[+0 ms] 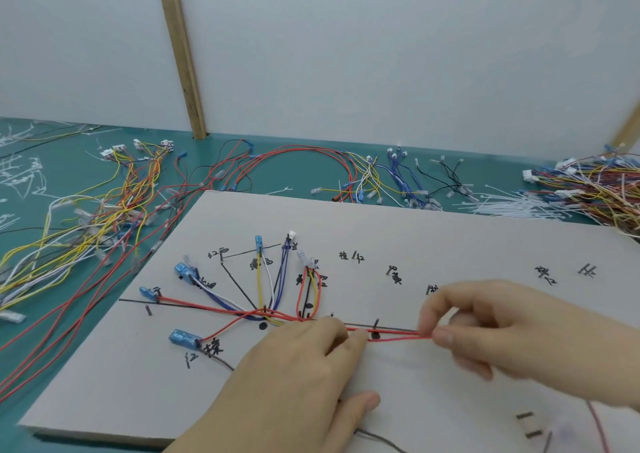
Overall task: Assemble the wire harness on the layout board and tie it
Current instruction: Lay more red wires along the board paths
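Note:
A grey layout board (398,238) with black marker lines, handwritten labels and small pegs lies in front of me. Red, blue, yellow and white wires fan out on its left part from a junction (268,315), ending in blue terminals (183,338). My left hand (298,376) presses down on the bundle just right of the junction. My right hand (495,324) pinches two red wires (391,335) between thumb and forefinger and holds them stretched rightward along the drawn line.
The board rests on a green table (69,175). Loose wire bundles (104,210) lie left and behind the board, more pile up at far right (602,186), beside white cable ties (512,206). A white wall with a wooden post (183,54) closes the back.

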